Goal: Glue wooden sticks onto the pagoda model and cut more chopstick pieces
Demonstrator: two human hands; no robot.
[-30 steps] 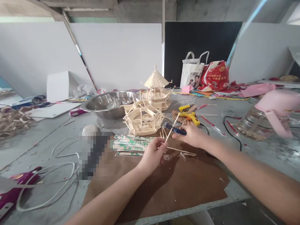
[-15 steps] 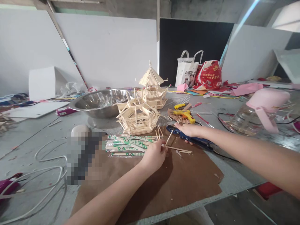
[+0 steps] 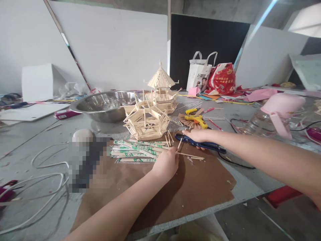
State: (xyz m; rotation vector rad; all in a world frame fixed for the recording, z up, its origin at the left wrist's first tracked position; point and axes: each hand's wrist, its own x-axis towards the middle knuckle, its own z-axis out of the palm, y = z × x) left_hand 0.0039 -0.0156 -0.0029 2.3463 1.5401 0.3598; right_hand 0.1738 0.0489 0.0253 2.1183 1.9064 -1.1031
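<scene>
My left hand point(image 3: 166, 161) is closed in a pinch on a short wooden stick point(image 3: 180, 145), which points up from the fingertips over the brown sheet point(image 3: 200, 187). My right hand point(image 3: 197, 135) is wrapped round a long dark-blue tool point(image 3: 212, 146); its exact kind is unclear. Ahead of the hands stands an open framework of wooden sticks point(image 3: 147, 129), with a pagoda-like stick model point(image 3: 161, 78) behind it. Paper-wrapped chopsticks point(image 3: 135, 154) lie in a pile left of my left hand. A few loose sticks point(image 3: 193, 156) rest between the hands.
A yellow glue gun point(image 3: 197, 119) lies beyond my right hand. The steel basin point(image 3: 100, 115) stands behind left, and a pink-lidded clear jug point(image 3: 281, 107) at right. Black cord point(image 3: 238, 164) runs by the blue tool; white cable point(image 3: 37, 160) loops at left. Bags point(image 3: 200, 75) stand at the back.
The camera view has shifted slightly, so the whole scene sits a little higher and further left. Both hands keep their holds; the blue tool appears turned slightly.
</scene>
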